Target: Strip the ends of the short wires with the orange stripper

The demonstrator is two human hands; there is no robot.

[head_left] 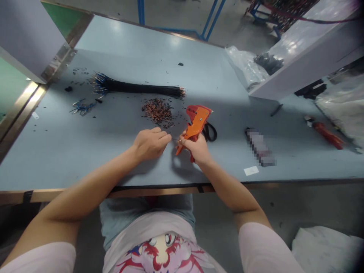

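My right hand [199,148] is wrapped round an orange and red wire stripper [196,123], its head pointing away from me. My left hand [151,144] is closed in a pinch just left of it. A thin dark wire [175,139] shows between the two hands; its ends are hidden by the fingers. Beyond my hands lies a pile of small copper-coloured and black offcuts [158,111]. Behind that rests a long bundle of black wires [139,88], with blue ends at the left and coppery tips at the right.
A few loose blue-ended pieces [83,107] lie at the left. Black loops [211,132] sit beside the stripper. To the right are a blurred-out flat object [259,146], a white card [251,171] and a red-handled tool [328,134]. A plastic bag [247,68] lies by the upright.
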